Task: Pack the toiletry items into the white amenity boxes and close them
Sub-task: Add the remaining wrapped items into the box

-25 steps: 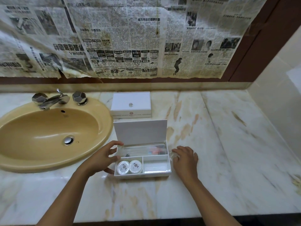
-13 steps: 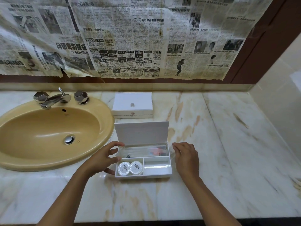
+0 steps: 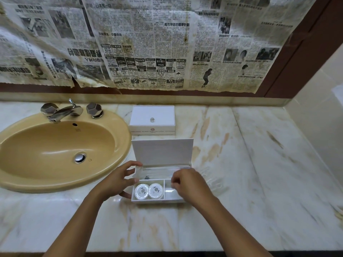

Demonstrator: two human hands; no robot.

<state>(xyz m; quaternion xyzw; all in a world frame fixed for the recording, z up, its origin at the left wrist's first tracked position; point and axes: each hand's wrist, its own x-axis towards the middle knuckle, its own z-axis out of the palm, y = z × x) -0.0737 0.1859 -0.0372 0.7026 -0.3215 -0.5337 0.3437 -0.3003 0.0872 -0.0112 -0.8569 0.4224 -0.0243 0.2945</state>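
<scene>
Glossy marble counter [image 3: 241, 164], chrome tap [image 3: 65, 112], yellowed newspaper [image 3: 148, 43]

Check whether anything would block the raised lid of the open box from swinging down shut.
Yes. The right hand is over the open box, above its right compartment and the back tray, in the path of the lid. The left hand grips the box's left wall, thumb at the rim. Nothing else visible sticks up.

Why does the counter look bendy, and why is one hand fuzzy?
Head view: the wide lens bows the counter edges and newspaper lines; the right hand is smeared by motion over the open box; the left hand looks sharper; glare streaks the sink.
</scene>
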